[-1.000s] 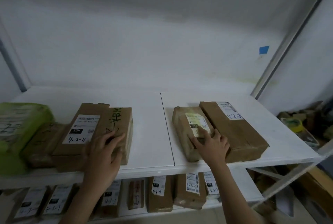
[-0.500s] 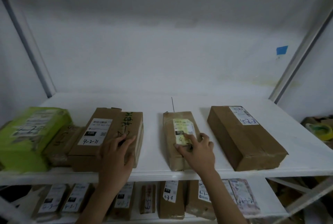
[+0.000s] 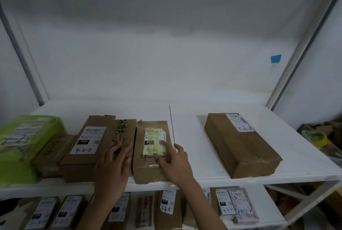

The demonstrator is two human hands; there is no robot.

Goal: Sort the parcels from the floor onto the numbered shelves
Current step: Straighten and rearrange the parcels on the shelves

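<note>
The right hand [image 3: 175,165] is pressing flat on the parcel [image 3: 146,169], fingers straight and gripping nothing. The parcel is lying at the front edge of the shelf [image 3: 192,142], just left of its middle seam. The left hand [image 3: 112,166], likewise released with fingers spread, is resting on the box [image 3: 87,150] touching the parcel's left side, probably bracing it so the two are sitting flush. A carton [image 3: 238,148] is lying well apart toward the right front corner, leaving room between.
</note>
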